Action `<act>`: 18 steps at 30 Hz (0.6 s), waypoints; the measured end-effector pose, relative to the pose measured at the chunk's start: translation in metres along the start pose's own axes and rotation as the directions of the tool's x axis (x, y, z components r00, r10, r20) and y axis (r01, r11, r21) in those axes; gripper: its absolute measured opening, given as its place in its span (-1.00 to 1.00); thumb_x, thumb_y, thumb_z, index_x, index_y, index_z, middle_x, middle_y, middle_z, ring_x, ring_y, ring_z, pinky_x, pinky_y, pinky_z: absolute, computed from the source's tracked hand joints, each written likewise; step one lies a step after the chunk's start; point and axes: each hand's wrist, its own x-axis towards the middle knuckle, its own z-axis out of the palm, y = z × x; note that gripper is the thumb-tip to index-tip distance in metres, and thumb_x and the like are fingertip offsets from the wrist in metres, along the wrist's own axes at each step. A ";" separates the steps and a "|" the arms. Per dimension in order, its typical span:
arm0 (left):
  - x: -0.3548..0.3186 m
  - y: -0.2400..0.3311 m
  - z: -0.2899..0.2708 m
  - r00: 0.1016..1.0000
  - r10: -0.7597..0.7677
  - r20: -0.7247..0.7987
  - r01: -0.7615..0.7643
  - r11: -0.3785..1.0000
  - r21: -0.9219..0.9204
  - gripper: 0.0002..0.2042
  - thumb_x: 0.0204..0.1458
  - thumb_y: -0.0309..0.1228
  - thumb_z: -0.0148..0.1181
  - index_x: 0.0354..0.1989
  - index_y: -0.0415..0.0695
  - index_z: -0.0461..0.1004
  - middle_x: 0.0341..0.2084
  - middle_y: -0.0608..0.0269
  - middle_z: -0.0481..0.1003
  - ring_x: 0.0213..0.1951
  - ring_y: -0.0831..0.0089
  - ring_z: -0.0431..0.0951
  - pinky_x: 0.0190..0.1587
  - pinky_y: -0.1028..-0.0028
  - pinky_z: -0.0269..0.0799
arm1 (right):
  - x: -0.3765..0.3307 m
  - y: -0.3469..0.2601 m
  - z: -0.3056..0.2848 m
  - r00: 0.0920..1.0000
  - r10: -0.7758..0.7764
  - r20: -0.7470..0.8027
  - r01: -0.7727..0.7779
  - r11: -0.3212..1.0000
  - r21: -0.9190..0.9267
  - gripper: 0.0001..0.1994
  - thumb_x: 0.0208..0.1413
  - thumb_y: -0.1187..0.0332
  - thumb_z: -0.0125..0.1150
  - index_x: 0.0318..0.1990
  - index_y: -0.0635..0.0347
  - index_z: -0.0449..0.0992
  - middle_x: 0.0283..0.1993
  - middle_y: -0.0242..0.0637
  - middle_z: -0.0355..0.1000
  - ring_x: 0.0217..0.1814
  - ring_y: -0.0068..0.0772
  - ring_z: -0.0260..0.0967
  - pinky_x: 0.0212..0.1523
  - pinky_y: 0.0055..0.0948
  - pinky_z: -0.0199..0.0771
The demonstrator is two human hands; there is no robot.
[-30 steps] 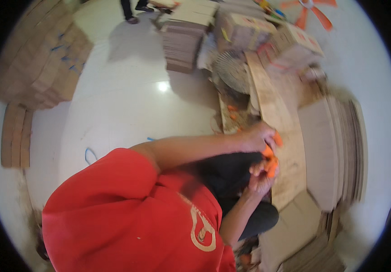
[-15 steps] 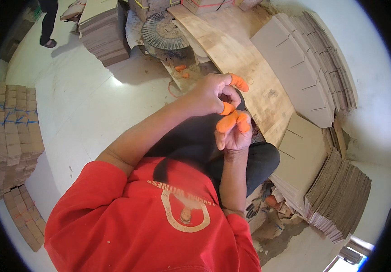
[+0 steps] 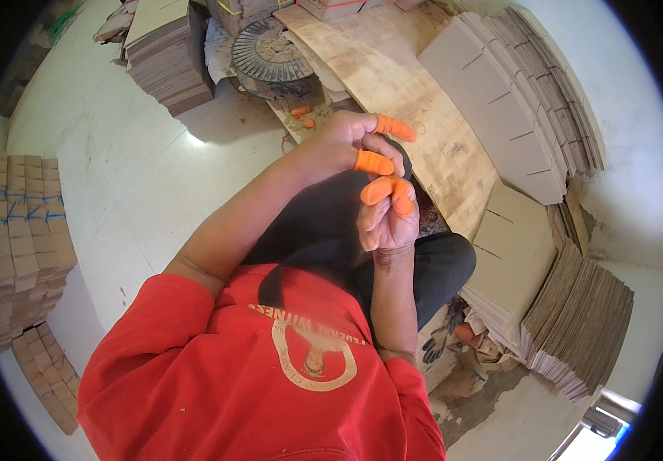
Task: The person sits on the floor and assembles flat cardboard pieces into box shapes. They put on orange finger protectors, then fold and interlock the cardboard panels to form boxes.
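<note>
Both hands meet above my dark-trousered lap, beside the wooden board's near edge. My left hand [image 3: 366,144] wears orange finger cots [image 3: 395,128] on its forefinger and thumb. Those two stand apart, with nothing visible between them, while its other fingers curl towards my right hand. Just below, my right hand [image 3: 390,223] has two orange-covered digits [image 3: 378,190] drawn together at their tips; its other fingers are bent. Whatever those tips hold, if anything, is hidden. The hands nearly touch or touch; I cannot tell which.
A long wooden board [image 3: 454,146] runs along my right. Stacks of flat cardboard [image 3: 500,100] lean beyond it, with more cardboard [image 3: 577,323] near my knee. A round ribbed black object [image 3: 270,58] lies ahead near loose orange pieces [image 3: 300,111]. Tied cardboard bundles [image 3: 24,223] stand left.
My left hand has drawn slightly up and left, and its thumb has come away from my right fingertips. The person's leg at the far left has gone out of view.
</note>
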 end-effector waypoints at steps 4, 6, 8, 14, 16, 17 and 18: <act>-0.003 0.014 0.001 0.999 0.002 0.042 -0.013 0.965 0.260 -0.51 -0.09 -0.54 0.24 0.09 -0.27 0.33 -0.37 0.23 0.55 -0.26 0.59 0.52 -0.14 0.59 0.39 | -0.001 -0.003 0.009 0.998 0.016 -0.068 -0.018 0.999 -0.028 -0.43 0.25 0.07 -0.11 -0.04 0.64 0.29 -0.46 0.23 0.41 -0.76 -0.05 0.34 -0.81 -0.30 0.40; -0.004 0.019 0.006 0.999 0.005 0.042 -0.021 0.922 0.386 -0.51 -0.08 -0.55 0.24 0.09 -0.26 0.33 -0.38 0.27 0.55 -0.28 0.63 0.51 -0.16 0.61 0.39 | -0.002 -0.002 0.011 0.997 0.005 -0.080 -0.002 0.999 0.033 -0.45 0.25 0.09 -0.11 -0.08 0.64 0.32 -0.45 0.24 0.41 -0.76 -0.04 0.34 -0.81 -0.30 0.40; -0.006 0.020 0.013 0.999 0.021 0.041 -0.038 0.880 0.474 -0.52 -0.08 -0.55 0.25 0.08 -0.26 0.33 -0.40 0.30 0.54 -0.30 0.65 0.50 -0.17 0.63 0.39 | -0.004 -0.001 0.006 0.999 -0.031 -0.019 0.032 0.999 0.032 -0.51 0.25 0.15 -0.10 -0.11 0.62 0.36 -0.44 0.24 0.41 -0.76 -0.02 0.35 -0.82 -0.29 0.40; -0.006 0.020 0.019 0.993 0.043 0.113 -0.094 0.856 0.509 -0.59 -0.08 -0.56 0.26 -0.02 -0.29 0.30 -0.41 0.30 0.52 -0.30 0.63 0.50 -0.18 0.60 0.39 | -0.003 0.000 0.011 0.995 -0.002 0.102 0.032 0.956 -0.291 -0.78 0.13 0.43 0.00 -0.17 0.42 0.46 -0.36 0.20 0.43 -0.62 0.08 0.43 -0.85 -0.23 0.41; -0.003 0.012 0.019 0.999 0.034 0.040 -0.046 0.931 0.363 -0.61 -0.07 -0.53 0.26 -0.04 -0.30 0.31 -0.40 0.26 0.52 -0.29 0.59 0.50 -0.18 0.58 0.39 | -0.004 0.002 0.012 0.998 -0.050 0.027 0.054 0.981 -0.185 -0.77 0.17 0.39 -0.01 -0.13 0.37 0.45 -0.34 0.17 0.43 -0.65 0.01 0.40 -0.85 -0.27 0.39; -0.001 0.006 0.018 1.000 0.025 0.004 -0.025 0.958 0.286 -0.62 -0.06 -0.52 0.26 -0.05 -0.31 0.31 -0.39 0.25 0.52 -0.29 0.58 0.50 -0.18 0.57 0.39 | -0.006 0.006 0.009 0.996 -0.082 -0.016 0.081 0.992 -0.094 -0.75 0.19 0.36 -0.03 -0.09 0.34 0.43 -0.34 0.16 0.42 -0.68 -0.04 0.37 -0.84 -0.29 0.38; 0.001 0.003 0.016 0.999 0.026 -0.018 -0.022 0.976 0.216 -0.61 -0.05 -0.50 0.25 -0.04 -0.32 0.31 -0.38 0.22 0.53 -0.27 0.55 0.51 -0.16 0.56 0.39 | -0.004 0.006 0.011 0.995 -0.088 -0.044 0.087 0.996 -0.032 -0.71 0.20 0.32 -0.03 -0.03 0.31 0.39 -0.36 0.16 0.42 -0.69 -0.06 0.37 -0.84 -0.29 0.38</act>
